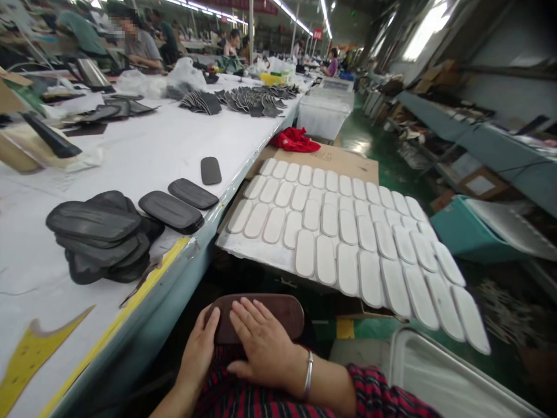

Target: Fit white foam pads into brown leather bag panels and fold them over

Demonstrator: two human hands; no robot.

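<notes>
A dark brown, smooth panel with rounded ends (278,310) lies across my lap, possibly leather-covered. My left hand (201,342) grips its left end, thumb on top and the other fingers out of sight beneath. On the panel's upper face my right hand (259,339) rests flat, fingers stretched out side by side. To the left, stacked black rounded panels (93,223) sit on the white table, with two smaller lots of black panels (172,210) near its edge. One small dark grey piece (211,170) lies apart behind them.
Rows of white-faced rounded panels (348,273) cover a board at the right. Beyond it are a cardboard sheet (348,164) and a red cloth (296,140). A yellow template (37,354) lies on the white table (143,139). Other people sit farther back.
</notes>
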